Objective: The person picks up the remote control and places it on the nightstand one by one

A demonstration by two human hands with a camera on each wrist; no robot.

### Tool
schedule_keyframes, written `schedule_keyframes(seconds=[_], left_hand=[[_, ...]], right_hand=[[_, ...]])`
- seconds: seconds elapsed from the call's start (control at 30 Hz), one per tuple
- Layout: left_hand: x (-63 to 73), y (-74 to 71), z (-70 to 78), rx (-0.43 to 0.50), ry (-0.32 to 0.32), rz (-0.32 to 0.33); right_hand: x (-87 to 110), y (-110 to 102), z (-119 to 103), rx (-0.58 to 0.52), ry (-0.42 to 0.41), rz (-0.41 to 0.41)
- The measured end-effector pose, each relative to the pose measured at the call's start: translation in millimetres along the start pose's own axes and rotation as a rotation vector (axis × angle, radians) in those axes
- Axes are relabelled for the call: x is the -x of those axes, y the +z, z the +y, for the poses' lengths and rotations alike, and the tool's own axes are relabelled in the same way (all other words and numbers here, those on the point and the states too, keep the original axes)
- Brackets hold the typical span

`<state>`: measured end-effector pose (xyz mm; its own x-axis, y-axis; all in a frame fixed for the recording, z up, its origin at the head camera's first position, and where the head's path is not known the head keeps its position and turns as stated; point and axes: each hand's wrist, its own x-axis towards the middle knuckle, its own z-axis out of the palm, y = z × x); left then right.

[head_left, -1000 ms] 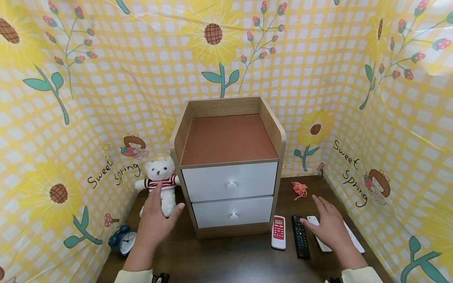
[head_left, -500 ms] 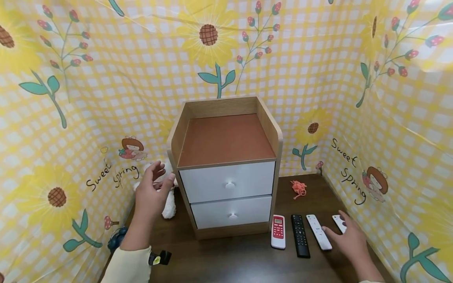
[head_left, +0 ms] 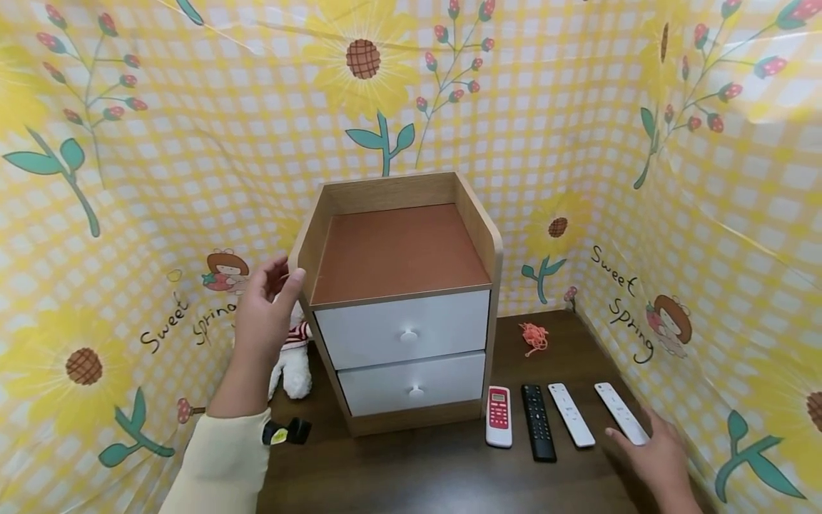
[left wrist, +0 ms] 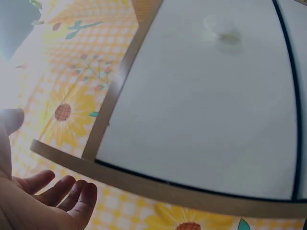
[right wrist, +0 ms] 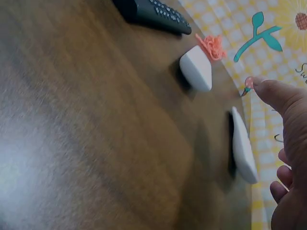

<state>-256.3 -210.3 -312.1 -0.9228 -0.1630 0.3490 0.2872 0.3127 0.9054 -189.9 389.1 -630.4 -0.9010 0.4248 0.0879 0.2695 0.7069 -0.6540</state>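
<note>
My left hand (head_left: 262, 314) is beside the upper left side panel of a small wooden cabinet (head_left: 401, 325) with two white drawers. Its fingers are loosely bent and hold nothing; in the left wrist view a gap shows between the fingertips (left wrist: 88, 191) and the panel's edge (left wrist: 144, 189). Whether they touch the panel's far side cannot be told. Low on the right, my right hand (head_left: 661, 457) hovers by the rightmost white remote control (head_left: 620, 412), thumb and fingers spread apart. In the right wrist view that hand is clear of the remote lying on the table.
Left of that remote lie another white remote (head_left: 571, 415), a black remote (head_left: 538, 422) and a red-and-white remote (head_left: 499, 417). Orange yarn (head_left: 534, 338) lies behind them. A white teddy bear (head_left: 297, 368) is partly hidden behind my left arm. Yellow checked cloth (head_left: 257, 143) surrounds the table.
My left hand has risen from in front of the teddy bear to the cabinet's left panel. My right hand has moved right and down to the rightmost remote. The view has shifted slightly.
</note>
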Motion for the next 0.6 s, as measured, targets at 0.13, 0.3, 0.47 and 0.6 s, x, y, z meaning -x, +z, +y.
schedule_keyframes(seconds=[0.13, 0.3, 0.47, 0.6], left_hand=[[-7.8, 1.2, 6.0, -0.029, -0.045, 0.024], [-11.8, 2.3, 8.3, -0.044, -0.087, 0.059], [-16.3, 3.5, 8.2, -0.037, -0.105, 0.045], [-18.4, 3.6, 9.3, 0.020, -0.122, 0.029]], right_hand=[[-2.1, 2, 5, 0.035, 0.011, -0.011], [-5.0, 7, 15, 0.055, 0.042, -0.033], [-5.9, 12, 28, 0.086, 0.063, -0.031], [-8.1, 16, 33, 0.100, 0.084, -0.030]])
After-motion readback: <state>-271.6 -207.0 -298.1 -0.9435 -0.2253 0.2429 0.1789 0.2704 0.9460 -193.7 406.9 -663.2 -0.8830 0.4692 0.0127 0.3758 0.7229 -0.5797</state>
